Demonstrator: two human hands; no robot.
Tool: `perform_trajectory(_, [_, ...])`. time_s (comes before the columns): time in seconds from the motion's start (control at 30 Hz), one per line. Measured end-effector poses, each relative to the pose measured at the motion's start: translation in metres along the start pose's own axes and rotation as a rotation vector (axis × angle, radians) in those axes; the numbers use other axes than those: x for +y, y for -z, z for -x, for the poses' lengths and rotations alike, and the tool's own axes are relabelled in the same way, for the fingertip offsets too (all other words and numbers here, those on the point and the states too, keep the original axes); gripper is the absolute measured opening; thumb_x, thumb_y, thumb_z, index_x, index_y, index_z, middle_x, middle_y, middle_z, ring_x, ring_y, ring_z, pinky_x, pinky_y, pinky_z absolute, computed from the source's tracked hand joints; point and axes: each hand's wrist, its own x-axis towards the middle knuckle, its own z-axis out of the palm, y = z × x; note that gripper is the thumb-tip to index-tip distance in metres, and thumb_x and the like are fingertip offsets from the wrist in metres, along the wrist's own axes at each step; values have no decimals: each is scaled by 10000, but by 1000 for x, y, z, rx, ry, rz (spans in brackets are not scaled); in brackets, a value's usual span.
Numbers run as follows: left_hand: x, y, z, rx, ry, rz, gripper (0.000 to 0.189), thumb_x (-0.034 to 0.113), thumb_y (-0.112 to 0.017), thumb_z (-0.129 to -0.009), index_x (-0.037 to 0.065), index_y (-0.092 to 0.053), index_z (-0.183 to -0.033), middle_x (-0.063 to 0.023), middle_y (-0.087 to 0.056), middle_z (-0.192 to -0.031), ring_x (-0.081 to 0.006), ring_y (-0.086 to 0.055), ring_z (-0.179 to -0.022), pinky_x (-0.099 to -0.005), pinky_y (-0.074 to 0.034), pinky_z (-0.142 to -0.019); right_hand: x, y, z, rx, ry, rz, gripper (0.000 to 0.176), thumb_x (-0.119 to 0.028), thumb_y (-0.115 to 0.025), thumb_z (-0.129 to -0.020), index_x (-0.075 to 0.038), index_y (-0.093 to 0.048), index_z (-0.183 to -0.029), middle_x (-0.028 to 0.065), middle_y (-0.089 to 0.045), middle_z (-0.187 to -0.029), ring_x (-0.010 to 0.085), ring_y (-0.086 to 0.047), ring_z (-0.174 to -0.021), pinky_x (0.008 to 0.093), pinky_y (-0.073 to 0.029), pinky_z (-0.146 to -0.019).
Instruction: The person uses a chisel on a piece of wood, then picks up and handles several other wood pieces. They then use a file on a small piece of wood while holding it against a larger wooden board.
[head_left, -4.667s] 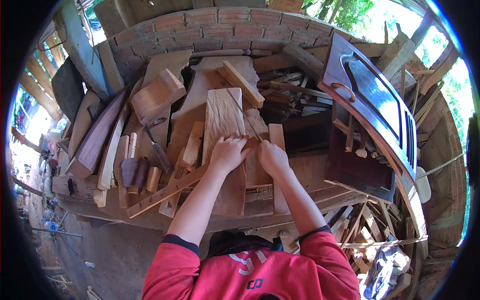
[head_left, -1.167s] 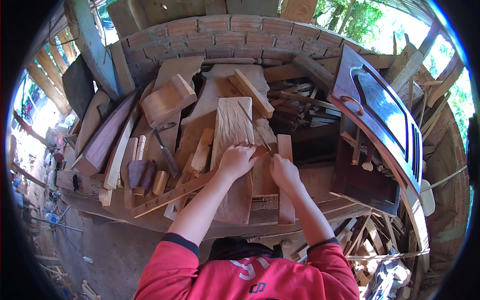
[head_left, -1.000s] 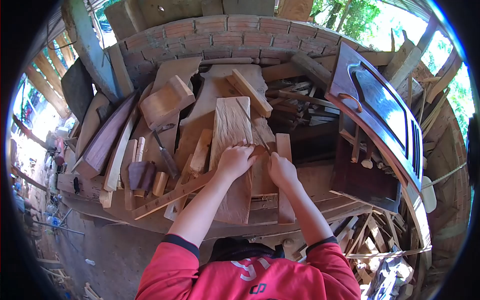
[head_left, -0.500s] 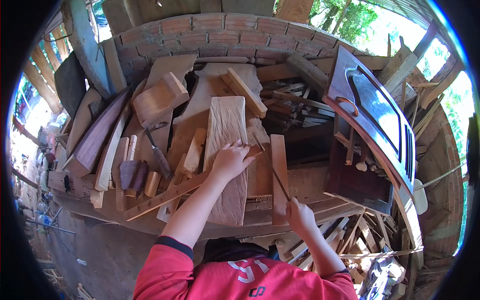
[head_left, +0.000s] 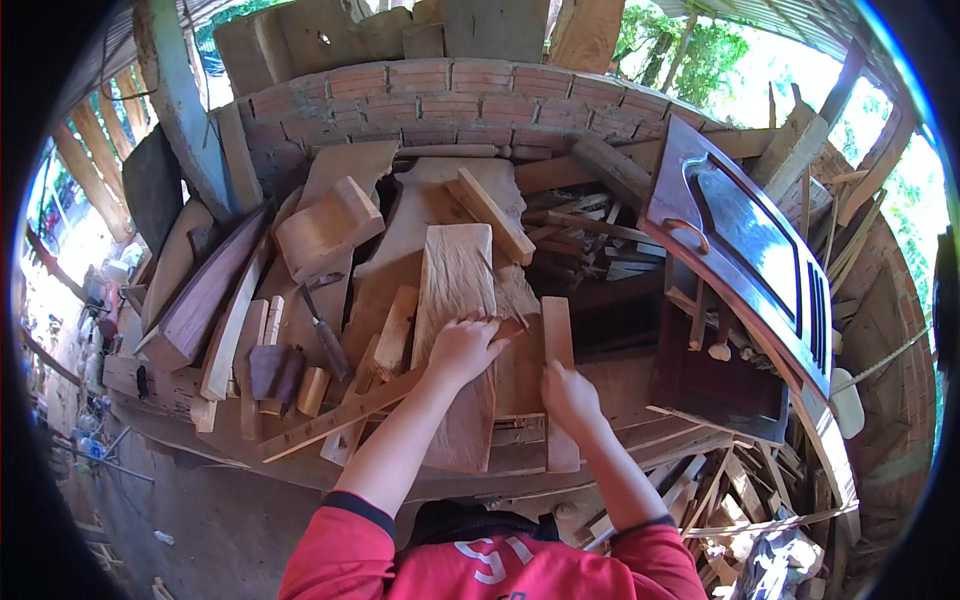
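1. The pale, rough-grained wooden plank [head_left: 455, 270] lies flat on the piled desk with its length running away from the person. The left hand [head_left: 462, 350] rests spread on its middle.
2. The narrow reddish-brown wooden strip [head_left: 556, 330] lies flat just right of the plank and roughly parallel to it. The right hand [head_left: 570, 395] covers its near part.

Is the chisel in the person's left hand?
No, the left hand presses on the wide plank, while the chisel lies apart, further to the left.
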Motion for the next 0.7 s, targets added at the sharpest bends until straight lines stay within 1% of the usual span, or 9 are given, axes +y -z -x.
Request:
perform_trajectory(0.03, [0,1,0,-29,12,9,393,357,-510,-854,47,-574,-1087,-113,-603,-1111,-234,-519,-1121,-391,-410,-896,5,7,19,-22,-4,15,125,-175,-496,-814,-51,-498,-826,197,-607,-653,376,-614,-635,470,-493,-559])
perform_trajectory(0.1, [-1,-1,0,10,4,28,398,366,-509,-856,49,-577,-1087,-112,-598,-1124,-236,-515,-1129,-395,-402,-915,15,15,55,-54,-43,-16,142,-175,-505,-819,-34,-492,-801,225,-590,-661,406,-590,-625,494,-476,-566])
perform_trajectory(0.17, [-1,0,-1,3,-10,4,409,372,-511,-855,47,-571,-1096,-111,-590,-1140,-238,-512,-1134,-396,-396,-927,28,20,89,-73,-43,45,130,-178,-509,-803,-50,-489,-805,195,-591,-615,370,-599,-575,471,-482,-510])
perform_trajectory(0.27, [-4,-4,0,47,-23,32,419,370,-524,-852,39,-571,-1104,-119,-585,-1146,-258,-511,-1134,-397,-396,-930,28,31,114,-115,-78,43,131,-173,-509,-802,-44,-489,-794,197,-584,-600,373,-597,-568,471,-480,-507])
perform_trajectory(0.37, [-4,-4,-1,86,-47,44,420,368,-532,-849,28,-582,-1090,-137,-600,-1110,-271,-522,-1117,-397,-405,-915,22,35,101,-110,-64,32,133,-169,-500,-807,-38,-491,-786,199,-580,-587,380,-594,-560,477,-479,-510])
perform_trajectory(0.47, [-3,-1,-1,41,-58,-4,426,370,-532,-845,23,-578,-1089,-158,-622,-1045,-267,-539,-1088,-394,-415,-891,18,24,58,-71,-32,42,142,-170,-479,-823,-32,-495,-795,209,-591,-619,389,-599,-588,483,-484,-539])
perform_trajectory(0.53, [-5,-5,-1,43,-53,-10,427,367,-531,-845,24,-573,-1096,-157,-622,-1045,-266,-539,-1087,-391,-416,-887,16,12,22,-38,20,23,155,-175,-466,-833,-25,-502,-813,219,-604,-665,396,-607,-632,483,-491,-578])
perform_trajectory(0.6, [-4,-4,-1,47,-48,-13,428,364,-530,-845,24,-569,-1103,-155,-622,-1046,-264,-540,-1086,-389,-417,-883,-7,15,-9,-43,-1,-20,166,-179,-461,-835,-21,-510,-822,228,-614,-707,399,-614,-673,479,-496,-610])
perform_trajectory(0.7, [-3,-1,-2,26,-46,-10,431,362,-525,-846,27,-563,-1115,-148,-620,-1056,-254,-536,-1093,-380,-420,-875,-18,-1,-46,19,44,-13,163,-178,-459,-836,-27,-517,-817,230,-616,-713,399,-617,-682,476,-497,-611])
